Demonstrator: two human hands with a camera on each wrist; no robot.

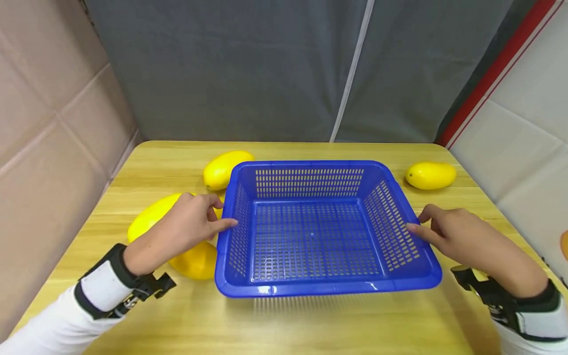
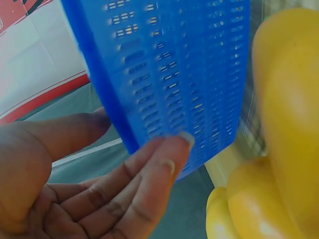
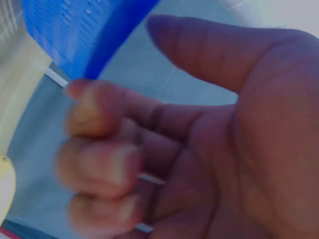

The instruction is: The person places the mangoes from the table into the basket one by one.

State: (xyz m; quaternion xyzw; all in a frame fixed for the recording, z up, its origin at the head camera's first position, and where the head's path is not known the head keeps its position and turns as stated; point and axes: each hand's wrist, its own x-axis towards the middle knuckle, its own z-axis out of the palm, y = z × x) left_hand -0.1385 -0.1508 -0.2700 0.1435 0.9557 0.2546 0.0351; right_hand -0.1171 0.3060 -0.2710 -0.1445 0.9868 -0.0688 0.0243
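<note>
A blue plastic basket (image 1: 328, 291) with slotted walls and a grid floor is between the two hands, its shadow falling on the table below the near rim. At its left rim, the left hand (image 1: 188, 219) pinches the edge, thumb on the inner side and fingers outside against the slotted wall (image 2: 169, 74). The right hand (image 1: 461, 236) has the opposite rim between thumb and fingers. In the right wrist view the fingers are curled near the basket's edge (image 3: 107, 45), somewhat blurred. Yellow mango-shaped fruits (image 1: 151, 217) lie beneath and beside the left hand.
Behind the basket's left corner lies another yellow fruit (image 1: 226, 169), and one more (image 1: 430, 175) sits at the back right. The wooden table (image 1: 177, 315) meets a grey curtain (image 1: 230, 74) at the back. Pale walls (image 1: 53, 133) stand on both sides.
</note>
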